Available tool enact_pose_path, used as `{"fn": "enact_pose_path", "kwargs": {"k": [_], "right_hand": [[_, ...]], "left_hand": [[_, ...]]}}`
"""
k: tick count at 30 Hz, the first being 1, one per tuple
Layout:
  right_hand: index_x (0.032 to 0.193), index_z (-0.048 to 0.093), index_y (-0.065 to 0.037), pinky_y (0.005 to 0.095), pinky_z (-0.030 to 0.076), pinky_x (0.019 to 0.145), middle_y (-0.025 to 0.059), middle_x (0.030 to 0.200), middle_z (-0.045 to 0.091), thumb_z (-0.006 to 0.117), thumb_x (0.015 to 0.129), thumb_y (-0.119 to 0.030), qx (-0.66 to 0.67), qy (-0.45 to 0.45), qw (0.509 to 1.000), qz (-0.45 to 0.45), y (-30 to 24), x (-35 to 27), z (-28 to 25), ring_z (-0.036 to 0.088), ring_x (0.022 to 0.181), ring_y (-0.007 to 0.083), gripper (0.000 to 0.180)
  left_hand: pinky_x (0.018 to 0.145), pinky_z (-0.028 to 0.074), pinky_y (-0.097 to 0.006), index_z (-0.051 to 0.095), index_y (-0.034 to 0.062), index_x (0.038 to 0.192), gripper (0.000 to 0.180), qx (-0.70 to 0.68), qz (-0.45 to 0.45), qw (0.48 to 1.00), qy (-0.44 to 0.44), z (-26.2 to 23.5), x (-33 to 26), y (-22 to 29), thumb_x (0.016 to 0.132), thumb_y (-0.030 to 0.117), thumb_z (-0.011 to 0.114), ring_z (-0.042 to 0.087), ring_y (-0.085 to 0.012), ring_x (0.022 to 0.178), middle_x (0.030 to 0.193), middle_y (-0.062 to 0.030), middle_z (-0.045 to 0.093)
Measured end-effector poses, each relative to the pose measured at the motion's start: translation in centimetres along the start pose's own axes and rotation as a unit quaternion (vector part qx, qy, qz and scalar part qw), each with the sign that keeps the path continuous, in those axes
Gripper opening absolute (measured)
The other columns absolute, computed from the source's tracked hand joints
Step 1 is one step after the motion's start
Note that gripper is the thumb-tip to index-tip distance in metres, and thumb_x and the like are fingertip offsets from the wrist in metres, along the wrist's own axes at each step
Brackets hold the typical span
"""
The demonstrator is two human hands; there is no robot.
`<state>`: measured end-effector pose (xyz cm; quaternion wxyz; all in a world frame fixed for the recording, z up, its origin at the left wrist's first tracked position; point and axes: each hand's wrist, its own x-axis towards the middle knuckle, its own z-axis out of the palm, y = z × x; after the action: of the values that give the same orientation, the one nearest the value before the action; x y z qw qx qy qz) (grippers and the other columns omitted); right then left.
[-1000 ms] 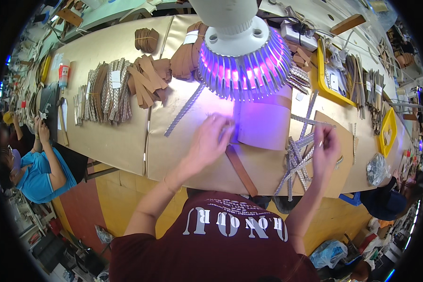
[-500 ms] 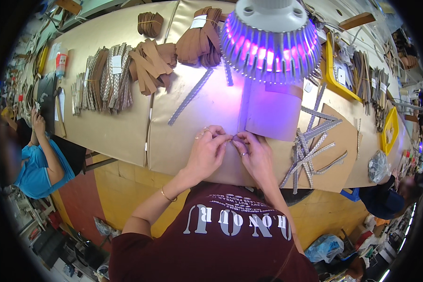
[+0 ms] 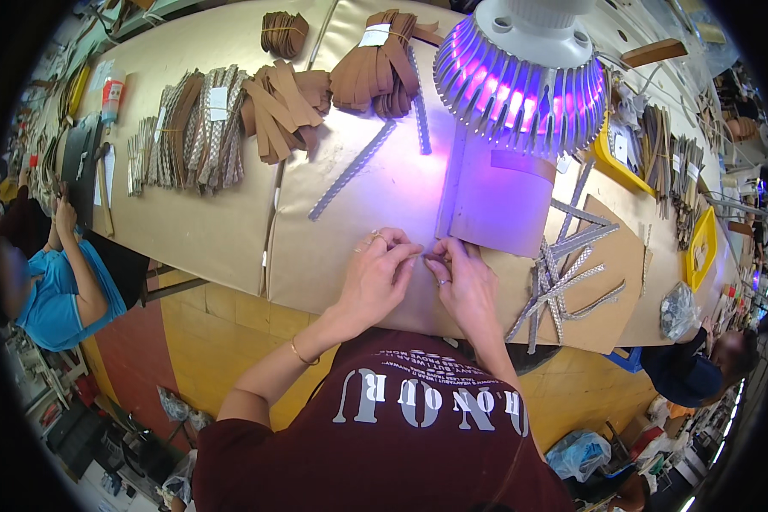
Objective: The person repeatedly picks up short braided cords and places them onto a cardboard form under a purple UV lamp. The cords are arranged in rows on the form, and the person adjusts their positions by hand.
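Both hands meet over the near part of the gold-covered table (image 3: 205, 243). My left hand (image 3: 377, 277) is closed in a pinch, its fingertips close to those of my right hand (image 3: 463, 282), which is pinched too. Whatever lies between the fingertips is too small to name. Just beyond my right hand lies a brown sheet (image 3: 497, 209), lit purple by a finned lamp (image 3: 520, 81). To the right, several braided strips (image 3: 563, 282) lie crossed in a loose pile. One braided strip (image 3: 350, 171) rests alone beyond my left hand.
Bundles of brown strips (image 3: 375, 72) and braided strips (image 3: 205, 128) line the far side. Yellow trays (image 3: 701, 247) stand at the right, near a plastic bag (image 3: 679, 309). A person in blue (image 3: 68, 294) works at the left; another in dark clothes (image 3: 687, 367) is at the right.
The view has shifted slightly, so the lamp appears farther right. My hands stay pinched in nearly the same spot, their fingertips a little farther apart.
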<state>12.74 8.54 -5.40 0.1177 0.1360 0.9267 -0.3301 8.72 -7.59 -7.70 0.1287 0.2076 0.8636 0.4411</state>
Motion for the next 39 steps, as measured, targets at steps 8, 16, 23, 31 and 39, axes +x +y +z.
{"fn": "enact_pose_path", "kwargs": {"k": [8,16,23,31,39], "right_hand": [[0.096,0.061,-0.008,0.0372,0.049,0.062,0.0085,0.091,0.065,0.073,0.084,-0.017,0.052,0.020,0.997,-0.058,1.6,-0.2,-0.2,0.065,0.072,0.0247,0.019],[0.094,0.063,-0.004,0.0323,0.049,0.059,0.0081,0.087,0.064,0.075,0.082,-0.012,0.078,0.059,0.989,-0.110,2.5,-0.4,0.3,0.061,0.063,0.0196,0.018],[0.093,0.065,-0.007,0.0380,0.050,0.062,0.0068,0.086,0.063,0.072,0.083,-0.016,0.092,0.042,0.988,-0.113,2.6,-0.4,0.3,0.063,0.070,0.0263,0.015],[0.089,0.057,-0.006,0.0435,0.042,0.100,0.0154,0.114,0.060,0.069,0.089,-0.015,0.334,-0.074,0.928,-0.145,4.6,-2.7,-3.2,0.057,0.107,0.0276,0.015],[0.105,0.045,-0.013,0.0549,0.041,0.104,0.0207,0.099,0.066,0.060,0.096,-0.026,0.810,0.040,0.507,-0.294,10.6,-7.0,-9.6,0.062,0.109,0.0358,0.022]], "left_hand": [[0.081,0.048,-0.039,0.069,0.0020,0.096,0.013,-0.012,0.001,1.000,-0.027,0.6,0.8,0.3,0.084,0.005,0.066,0.060,-0.0300,0.091,0.100,-0.0118,0.060],[0.082,0.049,-0.040,0.069,-0.0014,0.089,0.009,-0.046,-0.019,0.995,-0.090,0.0,1.6,0.4,0.084,0.005,0.064,0.061,-0.0311,0.092,0.097,-0.0134,0.062],[0.084,0.048,-0.040,0.069,-0.0022,0.089,0.010,-0.042,-0.029,0.993,-0.106,-0.4,1.8,0.5,0.085,0.005,0.064,0.061,-0.0319,0.094,0.097,-0.0142,0.063],[0.082,0.048,-0.042,0.068,-0.0012,0.092,0.010,0.031,-0.029,0.999,0.005,-0.9,0.6,-0.7,0.084,0.004,0.062,0.060,-0.0333,0.093,0.097,-0.0143,0.061],[0.082,0.046,-0.046,0.066,0.0031,0.104,0.019,0.221,-0.059,0.973,0.015,-4.2,-0.8,-0.7,0.085,0.007,0.063,0.057,-0.0332,0.098,0.107,-0.0131,0.060]]}}
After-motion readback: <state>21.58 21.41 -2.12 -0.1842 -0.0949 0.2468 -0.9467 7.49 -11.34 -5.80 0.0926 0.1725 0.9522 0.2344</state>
